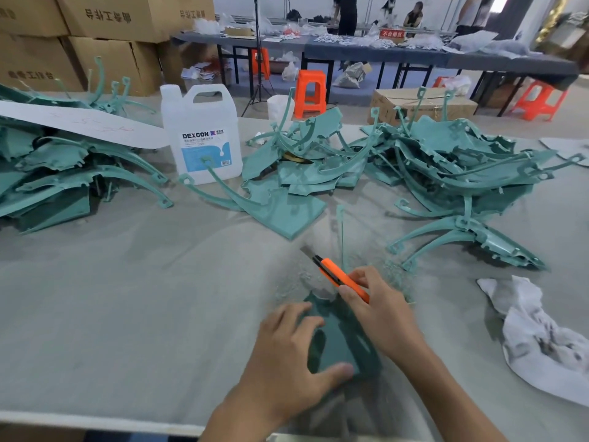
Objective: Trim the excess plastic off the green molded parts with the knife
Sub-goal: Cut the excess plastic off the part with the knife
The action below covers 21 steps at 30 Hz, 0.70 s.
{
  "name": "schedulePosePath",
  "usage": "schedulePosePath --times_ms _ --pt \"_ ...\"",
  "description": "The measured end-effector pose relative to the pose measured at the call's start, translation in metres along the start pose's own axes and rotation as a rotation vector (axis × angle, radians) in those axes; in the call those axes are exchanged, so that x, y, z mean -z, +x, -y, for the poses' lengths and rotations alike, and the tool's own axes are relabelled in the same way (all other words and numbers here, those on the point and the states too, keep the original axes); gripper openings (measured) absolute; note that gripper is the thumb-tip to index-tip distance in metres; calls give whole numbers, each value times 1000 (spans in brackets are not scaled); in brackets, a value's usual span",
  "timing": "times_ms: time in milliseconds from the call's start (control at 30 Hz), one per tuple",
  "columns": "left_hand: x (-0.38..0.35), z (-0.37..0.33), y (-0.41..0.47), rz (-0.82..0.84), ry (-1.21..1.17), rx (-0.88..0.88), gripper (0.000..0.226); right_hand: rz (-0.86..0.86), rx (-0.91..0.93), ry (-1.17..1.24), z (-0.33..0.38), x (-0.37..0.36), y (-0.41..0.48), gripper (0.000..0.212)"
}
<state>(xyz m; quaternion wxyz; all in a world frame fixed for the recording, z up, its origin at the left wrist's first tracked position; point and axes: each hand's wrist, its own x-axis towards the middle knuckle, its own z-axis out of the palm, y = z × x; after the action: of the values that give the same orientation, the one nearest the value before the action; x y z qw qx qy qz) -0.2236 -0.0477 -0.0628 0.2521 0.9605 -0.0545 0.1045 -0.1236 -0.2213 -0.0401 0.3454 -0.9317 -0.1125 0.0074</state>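
Note:
A green molded part [342, 342] lies near the table's front edge, its thin arm [341, 237] pointing away from me. My left hand [287, 355] holds its flat body, fingers over the left side and thumb against the near end. My right hand [379, 311] grips an orange utility knife [342, 275], blade out and pointing up-left above the part's far end. Green shavings [392, 272] are scattered around the knife.
Piles of green parts lie at the left [63, 173], centre [306, 167] and right [462, 167]. A white DEXCON jug [204, 135] stands behind. A crumpled white rag [538, 339] lies at the right. Cardboard boxes [95, 36] and orange stools [310, 94] stand beyond the table.

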Motion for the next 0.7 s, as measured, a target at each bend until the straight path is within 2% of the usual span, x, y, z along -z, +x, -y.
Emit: schedulePosePath --times_ms 67,133,267,367,467,700 --pt "-4 -5 2 62 168 -54 86 -4 10 40 5 1 4 18" --pt "-6 -9 9 64 242 -64 75 -48 46 65 6 4 7 15" --pt "-17 -9 25 18 10 -104 54 -51 134 -48 3 17 2 24" --pt "-23 -7 30 19 13 -131 54 33 181 -173 -1 24 -10 36" --pt "-25 -6 30 29 16 -149 52 93 205 -241 -4 24 -17 34" --pt "-24 -7 30 38 -6 -141 50 -9 256 -256 1 16 -23 33"
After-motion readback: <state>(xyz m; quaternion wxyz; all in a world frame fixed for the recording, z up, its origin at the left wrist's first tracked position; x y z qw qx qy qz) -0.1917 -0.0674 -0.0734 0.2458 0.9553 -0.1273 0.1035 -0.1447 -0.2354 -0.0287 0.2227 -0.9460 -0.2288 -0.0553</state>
